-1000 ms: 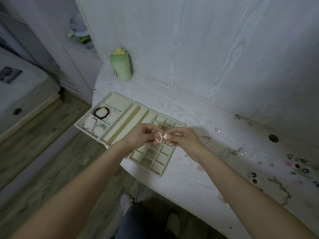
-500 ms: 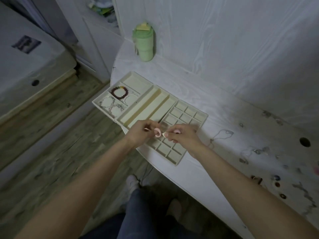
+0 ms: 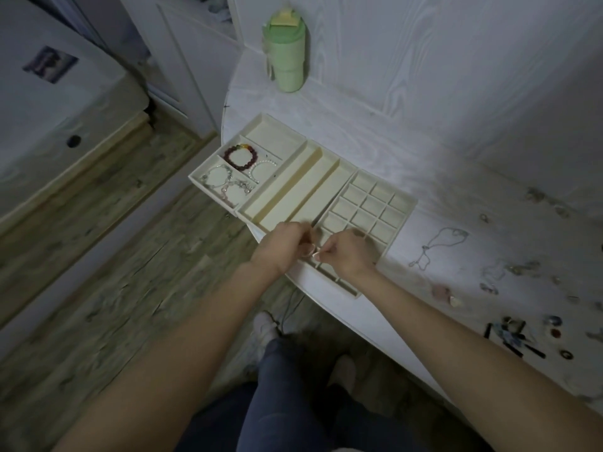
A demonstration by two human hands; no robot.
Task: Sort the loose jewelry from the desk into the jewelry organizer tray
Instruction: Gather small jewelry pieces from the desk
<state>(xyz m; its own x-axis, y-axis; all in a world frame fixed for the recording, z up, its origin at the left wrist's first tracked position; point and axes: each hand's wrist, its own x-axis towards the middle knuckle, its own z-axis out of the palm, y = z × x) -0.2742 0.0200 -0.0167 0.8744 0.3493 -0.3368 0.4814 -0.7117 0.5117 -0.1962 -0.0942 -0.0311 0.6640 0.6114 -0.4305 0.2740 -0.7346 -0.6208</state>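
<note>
A cream jewelry organizer tray [image 3: 409,210] lies on the white desk, reaching to its near edge. My left hand [image 3: 284,247] and my right hand [image 3: 349,252] meet above the tray's small square compartments, both pinching a small pink ring [image 3: 310,251] between their fingertips. The ring is mostly hidden by my fingers. A dark red bead bracelet [image 3: 240,156] and several pale bracelets [image 3: 225,182] lie in the tray's left compartments. A thin chain necklace [image 3: 434,247] lies loose on the desk to the right of the tray.
A green tumbler [image 3: 284,53] stands at the back of the desk by the wall. Several small loose jewelry pieces [image 3: 522,327] are scattered over the desk's right side. The desk's rounded edge [image 3: 326,301] runs just below my hands, with wooden floor beyond.
The view has tilted down and turned left, so the tray sits higher and more central. My hands stay together on the pink ring, now over the tray's nearer small compartments.
</note>
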